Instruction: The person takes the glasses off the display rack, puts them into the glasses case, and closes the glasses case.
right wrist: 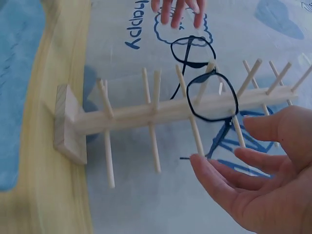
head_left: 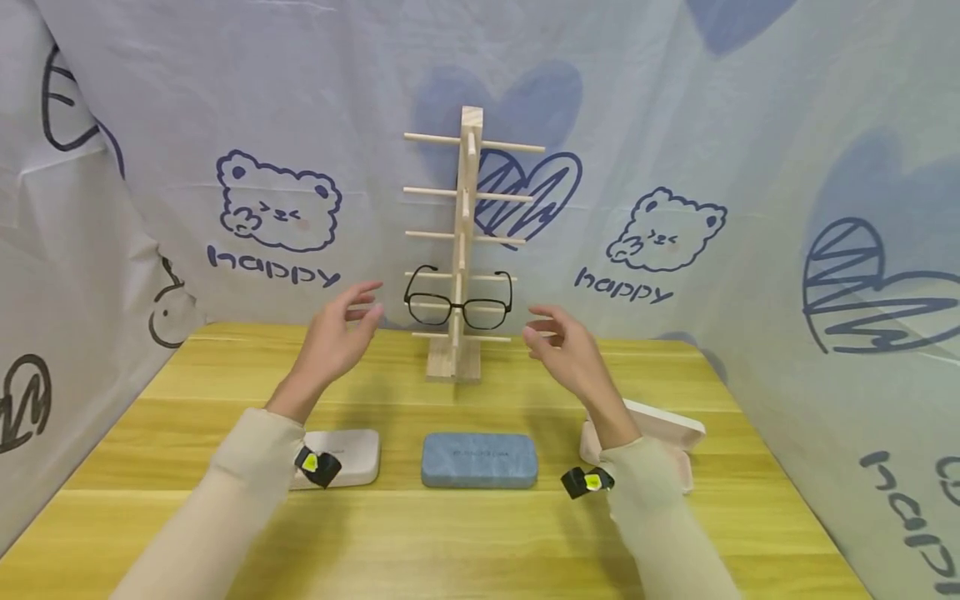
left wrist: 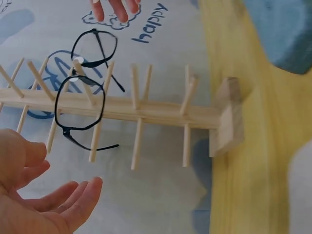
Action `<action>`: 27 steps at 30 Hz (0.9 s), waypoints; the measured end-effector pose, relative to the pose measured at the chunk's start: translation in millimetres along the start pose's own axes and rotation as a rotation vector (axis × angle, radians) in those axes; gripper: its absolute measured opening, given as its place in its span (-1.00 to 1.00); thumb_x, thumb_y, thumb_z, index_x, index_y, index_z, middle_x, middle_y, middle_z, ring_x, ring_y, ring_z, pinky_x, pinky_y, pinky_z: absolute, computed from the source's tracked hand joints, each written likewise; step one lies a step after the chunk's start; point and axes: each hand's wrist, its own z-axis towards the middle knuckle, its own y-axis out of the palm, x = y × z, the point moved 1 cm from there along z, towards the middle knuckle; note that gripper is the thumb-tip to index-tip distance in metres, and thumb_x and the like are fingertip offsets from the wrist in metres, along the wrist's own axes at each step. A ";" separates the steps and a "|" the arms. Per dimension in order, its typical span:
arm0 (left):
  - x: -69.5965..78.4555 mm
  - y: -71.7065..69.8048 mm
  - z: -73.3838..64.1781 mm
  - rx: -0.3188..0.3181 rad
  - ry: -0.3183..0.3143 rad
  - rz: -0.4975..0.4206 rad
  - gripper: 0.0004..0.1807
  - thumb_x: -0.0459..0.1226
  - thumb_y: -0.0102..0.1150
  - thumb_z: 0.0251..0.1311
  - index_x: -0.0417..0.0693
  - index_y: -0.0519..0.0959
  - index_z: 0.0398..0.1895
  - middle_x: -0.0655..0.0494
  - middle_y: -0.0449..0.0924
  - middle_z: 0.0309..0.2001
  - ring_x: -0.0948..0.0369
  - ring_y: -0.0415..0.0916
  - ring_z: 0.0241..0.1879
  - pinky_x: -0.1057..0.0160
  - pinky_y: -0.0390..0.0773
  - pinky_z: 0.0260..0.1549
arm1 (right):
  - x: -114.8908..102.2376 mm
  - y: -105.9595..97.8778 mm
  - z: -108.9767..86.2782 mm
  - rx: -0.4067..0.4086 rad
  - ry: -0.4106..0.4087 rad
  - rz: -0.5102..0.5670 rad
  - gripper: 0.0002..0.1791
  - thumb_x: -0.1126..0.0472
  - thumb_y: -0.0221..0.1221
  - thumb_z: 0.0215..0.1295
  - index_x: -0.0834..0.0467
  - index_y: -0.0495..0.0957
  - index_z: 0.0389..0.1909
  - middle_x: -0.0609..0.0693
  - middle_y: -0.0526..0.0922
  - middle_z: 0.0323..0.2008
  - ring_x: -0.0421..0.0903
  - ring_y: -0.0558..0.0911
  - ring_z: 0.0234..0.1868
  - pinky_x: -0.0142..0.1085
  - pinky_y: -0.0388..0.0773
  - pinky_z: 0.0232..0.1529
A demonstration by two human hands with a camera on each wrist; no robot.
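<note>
A pair of black-framed glasses hangs on the lower pegs of a wooden peg stand, temples folded out toward the back. To the left of the glasses my left hand hovers with its fingers loosely extended, apart from the frame. On the other side my right hand hovers likewise, thumb and fingers apart and holding nothing. In the right wrist view, the fingertips appear close to the glasses, though contact does not show. The left wrist view has the left hand below the glasses.
A blue glasses case lies closed at the table's middle. To its left is a white case, partly behind the left wrist. An open pale case sits right, partly behind the right forearm. A printed curtain hangs behind the stand.
</note>
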 end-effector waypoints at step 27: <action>11.5 21.4 23.9 -0.020 -0.051 -0.147 -0.58 -0.19 -0.03 0.60 -0.21 0.54 0.34 -0.29 0.63 0.21 -0.18 0.74 0.01 -0.10 0.69 0.10 | -7.9 31.9 25.7 0.053 -0.097 0.141 -0.47 0.20 0.19 0.51 0.19 0.42 0.45 0.27 0.63 0.27 0.19 0.78 -0.04 -0.41 0.68 -0.15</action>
